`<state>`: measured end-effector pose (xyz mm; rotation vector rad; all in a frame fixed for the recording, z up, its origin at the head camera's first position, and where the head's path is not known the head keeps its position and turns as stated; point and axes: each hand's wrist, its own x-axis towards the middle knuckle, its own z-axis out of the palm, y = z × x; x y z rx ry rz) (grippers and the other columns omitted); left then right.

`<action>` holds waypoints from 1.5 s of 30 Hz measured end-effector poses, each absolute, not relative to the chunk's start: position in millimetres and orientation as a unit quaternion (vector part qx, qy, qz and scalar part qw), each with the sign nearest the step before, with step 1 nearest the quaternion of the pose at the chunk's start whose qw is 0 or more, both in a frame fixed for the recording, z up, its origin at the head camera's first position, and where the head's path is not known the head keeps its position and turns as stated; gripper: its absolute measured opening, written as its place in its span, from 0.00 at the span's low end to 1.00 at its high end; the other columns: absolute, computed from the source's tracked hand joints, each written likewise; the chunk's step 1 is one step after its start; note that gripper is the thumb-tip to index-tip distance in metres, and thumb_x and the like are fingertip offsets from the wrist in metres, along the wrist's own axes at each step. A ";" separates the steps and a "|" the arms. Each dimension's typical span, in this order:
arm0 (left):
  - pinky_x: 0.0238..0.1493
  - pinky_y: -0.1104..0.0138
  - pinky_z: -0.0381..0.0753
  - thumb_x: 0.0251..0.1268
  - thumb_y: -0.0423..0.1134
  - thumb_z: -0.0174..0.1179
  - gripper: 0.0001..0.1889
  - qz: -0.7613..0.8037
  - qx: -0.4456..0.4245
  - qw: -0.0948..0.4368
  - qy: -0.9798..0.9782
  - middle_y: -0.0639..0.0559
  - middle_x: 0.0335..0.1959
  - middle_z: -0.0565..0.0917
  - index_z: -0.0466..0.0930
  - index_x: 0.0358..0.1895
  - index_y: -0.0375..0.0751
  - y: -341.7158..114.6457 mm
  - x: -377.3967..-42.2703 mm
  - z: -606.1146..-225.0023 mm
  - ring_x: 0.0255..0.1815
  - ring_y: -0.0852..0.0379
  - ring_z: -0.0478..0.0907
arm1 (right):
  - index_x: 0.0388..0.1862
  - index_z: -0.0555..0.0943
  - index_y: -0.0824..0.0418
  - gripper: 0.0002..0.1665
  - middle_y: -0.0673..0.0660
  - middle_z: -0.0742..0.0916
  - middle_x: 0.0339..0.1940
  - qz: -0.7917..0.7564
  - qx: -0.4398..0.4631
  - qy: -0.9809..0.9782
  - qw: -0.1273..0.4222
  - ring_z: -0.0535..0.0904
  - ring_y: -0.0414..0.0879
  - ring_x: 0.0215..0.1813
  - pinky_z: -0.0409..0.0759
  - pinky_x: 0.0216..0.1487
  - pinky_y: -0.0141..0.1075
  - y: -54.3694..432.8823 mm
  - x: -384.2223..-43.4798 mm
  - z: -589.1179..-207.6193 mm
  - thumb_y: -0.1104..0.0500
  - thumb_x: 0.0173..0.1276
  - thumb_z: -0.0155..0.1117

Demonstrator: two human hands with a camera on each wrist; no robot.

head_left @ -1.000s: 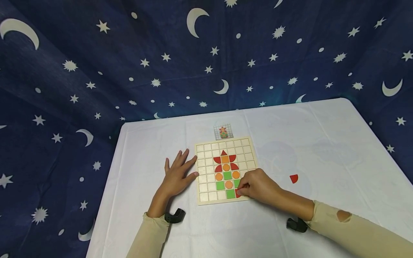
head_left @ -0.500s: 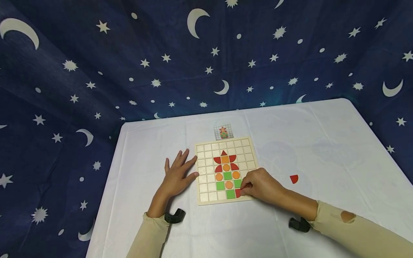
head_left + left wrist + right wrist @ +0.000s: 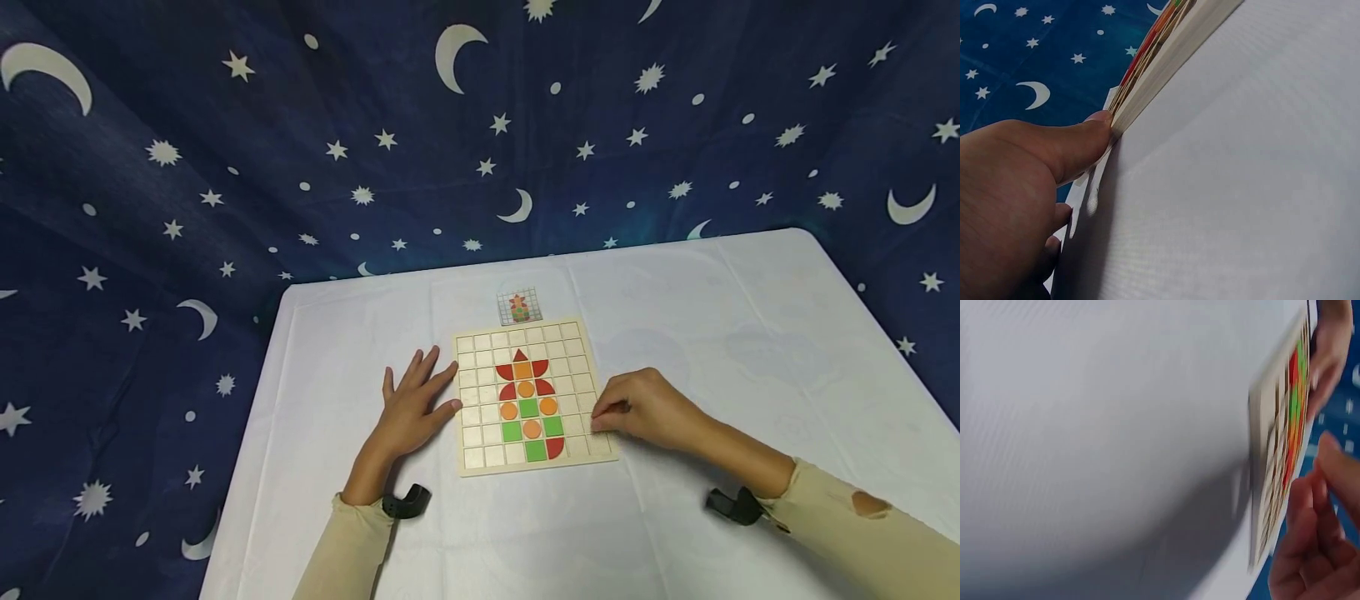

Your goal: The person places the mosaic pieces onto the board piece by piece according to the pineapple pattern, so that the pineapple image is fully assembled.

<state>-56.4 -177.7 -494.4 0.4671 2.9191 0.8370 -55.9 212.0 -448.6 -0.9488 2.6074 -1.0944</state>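
A square wooden grid board (image 3: 480,437) lies on the table. Its cells hold a figure of red, orange and green pieces, with a red quarter-circle piece (image 3: 555,448) in the bottom row beside a green square (image 3: 536,451). My left hand (image 3: 412,412) rests spread out, its index finger and thumb at the board's left edge. In the left wrist view, the thumb (image 3: 1082,147) touches that edge. My right hand (image 3: 645,408) hovers over the board's right edge, fingers loosely curled, no piece visible in them. The loose red quarter-circle on the table is hidden behind this hand and forearm.
A small pattern card (image 3: 519,307) showing a similar coloured figure lies just behind the board. A white cloth (image 3: 360,333) covers the table. Dark blue curtain (image 3: 420,142) with moons and stars hangs behind and at the sides.
My right hand has let go of the red quarter-circle in the bottom row and moved right and slightly back, covering the loose red piece. The left hand has stayed put.
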 end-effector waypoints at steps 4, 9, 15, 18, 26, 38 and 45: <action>0.75 0.30 0.29 0.70 0.58 0.61 0.33 0.269 0.149 0.033 0.951 0.46 0.84 0.56 0.70 0.76 0.54 -176.9 -56.8 -495.2 0.86 0.40 0.44 | 0.34 0.92 0.47 0.06 0.36 0.87 0.33 -0.345 -0.326 0.873 0.112 0.80 0.32 0.34 0.81 0.35 0.30 249.1 -69.9 -440.5 0.56 0.58 0.81; 0.75 0.31 0.28 0.70 0.58 0.61 0.33 0.272 0.148 0.033 0.950 0.46 0.84 0.56 0.70 0.76 0.54 -177.1 -56.3 -495.0 0.86 0.40 0.44 | 0.39 0.91 0.41 0.10 0.34 0.86 0.38 -0.288 -0.296 0.895 0.168 0.79 0.35 0.42 0.80 0.45 0.34 289.9 -80.7 -435.2 0.46 0.57 0.80; 0.75 0.31 0.28 0.70 0.59 0.61 0.33 0.272 0.147 0.037 0.950 0.48 0.84 0.56 0.70 0.76 0.55 -176.9 -55.3 -493.0 0.86 0.42 0.43 | 0.40 0.91 0.37 0.16 0.35 0.85 0.40 -0.261 -0.278 0.906 0.185 0.74 0.36 0.43 0.74 0.42 0.34 322.1 -84.1 -440.0 0.44 0.50 0.84; 0.75 0.31 0.28 0.70 0.59 0.61 0.34 0.272 0.147 0.038 0.950 0.48 0.84 0.55 0.70 0.76 0.55 -176.8 -55.0 -492.5 0.86 0.42 0.43 | 0.41 0.91 0.37 0.17 0.36 0.85 0.40 -0.260 -0.285 0.905 0.178 0.73 0.34 0.43 0.74 0.41 0.32 329.6 -84.0 -444.4 0.45 0.50 0.84; 0.75 0.30 0.29 0.70 0.57 0.61 0.33 0.276 0.149 0.033 0.949 0.47 0.84 0.56 0.70 0.76 0.54 -176.4 -55.2 -492.9 0.86 0.40 0.44 | 0.34 0.90 0.36 0.13 0.35 0.83 0.37 -0.292 -0.337 0.887 0.117 0.72 0.31 0.43 0.72 0.41 0.28 333.4 -83.2 -457.5 0.47 0.50 0.84; 0.75 0.31 0.28 0.70 0.58 0.61 0.33 0.274 0.149 0.035 0.950 0.47 0.84 0.56 0.69 0.76 0.54 -176.7 -55.6 -494.5 0.86 0.41 0.44 | 0.36 0.85 0.39 0.14 0.37 0.81 0.28 -0.303 -0.290 0.887 0.191 0.74 0.34 0.33 0.73 0.35 0.28 317.9 -82.2 -452.8 0.54 0.56 0.82; 0.75 0.31 0.27 0.70 0.58 0.61 0.34 0.273 0.149 0.040 0.950 0.47 0.84 0.55 0.69 0.76 0.55 -176.7 -55.1 -493.1 0.86 0.41 0.43 | 0.36 0.88 0.47 0.07 0.42 0.87 0.28 -0.393 -0.278 0.853 0.201 0.79 0.36 0.29 0.79 0.33 0.29 277.9 -84.1 -450.5 0.57 0.61 0.79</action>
